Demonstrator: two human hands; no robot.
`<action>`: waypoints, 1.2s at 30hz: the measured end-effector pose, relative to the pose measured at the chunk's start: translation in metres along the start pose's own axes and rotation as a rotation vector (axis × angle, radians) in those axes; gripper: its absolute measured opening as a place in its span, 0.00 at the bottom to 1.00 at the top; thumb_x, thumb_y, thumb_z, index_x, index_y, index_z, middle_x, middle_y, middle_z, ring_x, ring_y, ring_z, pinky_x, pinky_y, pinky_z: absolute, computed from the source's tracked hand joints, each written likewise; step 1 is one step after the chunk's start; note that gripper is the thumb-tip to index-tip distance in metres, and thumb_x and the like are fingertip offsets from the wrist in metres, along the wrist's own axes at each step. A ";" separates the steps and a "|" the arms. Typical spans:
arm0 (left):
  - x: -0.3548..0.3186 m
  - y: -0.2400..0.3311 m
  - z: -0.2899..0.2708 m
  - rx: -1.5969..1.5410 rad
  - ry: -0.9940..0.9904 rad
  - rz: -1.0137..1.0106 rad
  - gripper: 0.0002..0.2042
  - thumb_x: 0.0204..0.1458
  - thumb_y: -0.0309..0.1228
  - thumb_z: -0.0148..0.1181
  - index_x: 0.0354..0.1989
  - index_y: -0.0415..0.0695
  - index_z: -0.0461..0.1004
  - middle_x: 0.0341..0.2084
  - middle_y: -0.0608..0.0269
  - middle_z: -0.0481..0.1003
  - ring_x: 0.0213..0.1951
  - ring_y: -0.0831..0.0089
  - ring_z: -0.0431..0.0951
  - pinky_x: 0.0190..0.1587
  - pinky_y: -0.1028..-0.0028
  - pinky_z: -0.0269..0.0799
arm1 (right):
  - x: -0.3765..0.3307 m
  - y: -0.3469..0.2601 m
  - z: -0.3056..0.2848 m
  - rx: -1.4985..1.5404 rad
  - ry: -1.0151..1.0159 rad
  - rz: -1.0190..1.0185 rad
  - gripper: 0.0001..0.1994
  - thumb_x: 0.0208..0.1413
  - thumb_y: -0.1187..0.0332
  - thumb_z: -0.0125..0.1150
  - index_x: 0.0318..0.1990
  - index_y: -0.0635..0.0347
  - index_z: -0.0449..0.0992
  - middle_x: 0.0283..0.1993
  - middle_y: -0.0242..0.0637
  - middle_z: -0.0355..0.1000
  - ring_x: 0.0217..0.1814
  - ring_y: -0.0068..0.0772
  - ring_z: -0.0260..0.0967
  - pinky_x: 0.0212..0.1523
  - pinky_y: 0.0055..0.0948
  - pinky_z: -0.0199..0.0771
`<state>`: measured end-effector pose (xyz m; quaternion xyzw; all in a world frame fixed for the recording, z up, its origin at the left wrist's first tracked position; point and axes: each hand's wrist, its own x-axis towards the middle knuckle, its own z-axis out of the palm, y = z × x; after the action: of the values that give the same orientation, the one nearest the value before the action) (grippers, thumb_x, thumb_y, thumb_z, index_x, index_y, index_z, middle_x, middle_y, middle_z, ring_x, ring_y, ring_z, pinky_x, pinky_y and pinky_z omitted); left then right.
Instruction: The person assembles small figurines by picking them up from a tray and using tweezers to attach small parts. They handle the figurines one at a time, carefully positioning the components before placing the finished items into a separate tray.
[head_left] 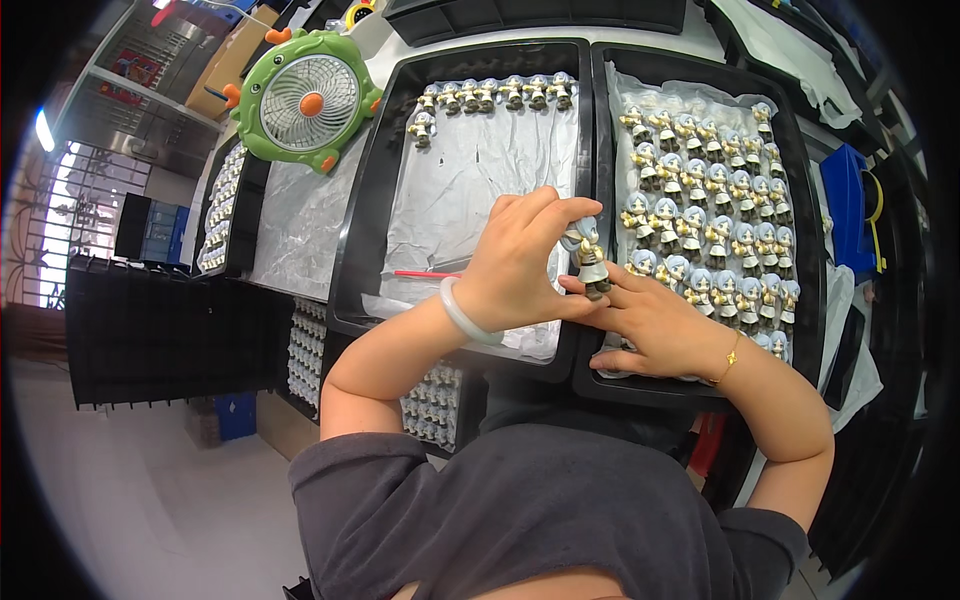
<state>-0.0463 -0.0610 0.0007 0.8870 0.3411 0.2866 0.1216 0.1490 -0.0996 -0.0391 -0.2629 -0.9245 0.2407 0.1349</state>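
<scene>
A small figurine (588, 252) with pale blue hair and a grey outfit is held upright between both hands, over the seam of two black trays. My left hand (520, 265), with a pale bangle on the wrist, pinches its head from the left. My right hand (645, 315), with a thin gold bracelet, holds its base from below. A thin red stick (425, 273) pokes out to the left from under my left hand. The right tray (600, 150) holds several rows of like figurines (715, 215). The left tray (375, 200) has one short row of figurines (490, 95) at its far end on crinkled plastic sheet.
A green round desk fan (305, 100) with orange knobs stands at the far left of the table. Another tray of figurines (222, 210) lies left of it, and stacked trays of figurines (430, 400) sit below the table edge. A black slotted crate (170, 330) is at left.
</scene>
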 end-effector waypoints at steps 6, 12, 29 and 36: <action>0.005 -0.014 0.000 -0.581 -0.232 -0.312 0.29 0.31 0.32 0.66 0.47 0.46 0.63 0.32 0.64 0.66 0.37 0.75 0.67 0.38 0.76 0.62 | 0.002 -0.003 -0.003 -0.001 -0.075 0.035 0.26 0.44 0.55 0.57 0.52 0.52 0.64 0.57 0.39 0.56 0.65 0.43 0.42 0.57 0.37 0.54; 0.041 -0.130 -0.014 -0.387 -0.192 -0.491 0.31 0.31 0.28 0.67 0.46 0.44 0.56 0.33 0.57 0.67 0.35 0.71 0.71 0.37 0.75 0.67 | -0.002 -0.002 -0.002 0.003 0.015 -0.019 0.26 0.46 0.55 0.55 0.53 0.52 0.62 0.61 0.36 0.51 0.65 0.41 0.41 0.57 0.37 0.55; 0.018 -0.261 -0.006 0.522 -0.180 -0.467 0.26 0.26 0.28 0.65 0.40 0.52 0.66 0.41 0.57 0.68 0.49 0.59 0.62 0.52 0.64 0.53 | -0.006 0.003 0.005 0.008 0.041 -0.040 0.26 0.47 0.55 0.54 0.54 0.49 0.61 0.62 0.34 0.50 0.66 0.39 0.39 0.55 0.37 0.59; 0.024 -0.264 0.001 0.605 -0.162 -0.450 0.25 0.26 0.25 0.64 0.40 0.51 0.68 0.40 0.60 0.68 0.47 0.58 0.65 0.49 0.64 0.61 | -0.009 0.005 0.008 0.054 0.076 -0.034 0.26 0.45 0.56 0.56 0.53 0.50 0.63 0.61 0.33 0.50 0.66 0.37 0.39 0.53 0.38 0.60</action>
<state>-0.1726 0.1497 -0.0985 0.8056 0.5855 0.0681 -0.0589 0.1558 -0.1041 -0.0498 -0.2525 -0.9162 0.2532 0.1808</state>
